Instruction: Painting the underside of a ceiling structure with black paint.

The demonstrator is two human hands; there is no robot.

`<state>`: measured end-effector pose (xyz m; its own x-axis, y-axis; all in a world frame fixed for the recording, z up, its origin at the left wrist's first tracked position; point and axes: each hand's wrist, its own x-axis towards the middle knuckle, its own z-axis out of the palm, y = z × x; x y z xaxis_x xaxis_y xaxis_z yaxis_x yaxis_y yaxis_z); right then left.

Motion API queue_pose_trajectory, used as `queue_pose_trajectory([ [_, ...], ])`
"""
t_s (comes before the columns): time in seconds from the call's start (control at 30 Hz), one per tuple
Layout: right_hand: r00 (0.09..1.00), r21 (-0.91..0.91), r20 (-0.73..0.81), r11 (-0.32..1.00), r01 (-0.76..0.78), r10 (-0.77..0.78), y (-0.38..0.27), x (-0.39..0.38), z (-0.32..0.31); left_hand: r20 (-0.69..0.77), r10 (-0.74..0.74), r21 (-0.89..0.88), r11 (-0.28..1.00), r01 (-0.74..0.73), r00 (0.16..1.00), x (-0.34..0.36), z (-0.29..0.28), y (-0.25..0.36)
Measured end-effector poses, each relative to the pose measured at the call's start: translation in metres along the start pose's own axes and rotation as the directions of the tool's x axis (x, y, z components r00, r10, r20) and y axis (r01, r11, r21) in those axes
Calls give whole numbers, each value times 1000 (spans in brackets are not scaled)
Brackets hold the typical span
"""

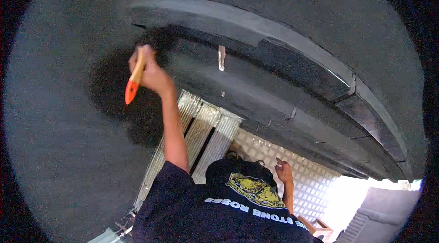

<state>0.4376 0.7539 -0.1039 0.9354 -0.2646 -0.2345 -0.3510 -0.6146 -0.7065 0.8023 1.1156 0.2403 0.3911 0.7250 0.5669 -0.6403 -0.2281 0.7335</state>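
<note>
My left hand (151, 71) is closed round a paintbrush (133, 88) with a pale wooden handle and an orange-red end. The handle's end points down and back toward me. My hand hides the bristles, which are held toward a dark grey surface (59, 105). Around that hand the surface is a much darker, blotchy black; I cannot tell whether this is wet paint or shadow. Lower and to the right, my right hand (284, 172) hangs beside my black shirt, fingers partly stretched and nothing visible in them.
Long curved dark ledges (315, 60) sweep from upper left to lower right. A narrow pale slot (222, 57) shows between them. Below lies a ribbed metal plank platform (201, 121) over a floor with pale squares (292, 170). A wooden box (318, 228) stands at lower right.
</note>
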Motion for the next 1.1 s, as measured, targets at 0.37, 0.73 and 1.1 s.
queue_pose_trajectory([
  [0.37,993,-72,119,997,6,3,-4,9,0,379,253,89,948,-307,890,-34,-12,16],
  [0.73,983,44,184,999,13,-20,53,6,33,434,308,-66,948,-311,847,-62,0,38],
  [1.1,970,363,243,929,-70,-23,137,-17,73,492,348,-244,935,-258,798,-117,34,105],
])
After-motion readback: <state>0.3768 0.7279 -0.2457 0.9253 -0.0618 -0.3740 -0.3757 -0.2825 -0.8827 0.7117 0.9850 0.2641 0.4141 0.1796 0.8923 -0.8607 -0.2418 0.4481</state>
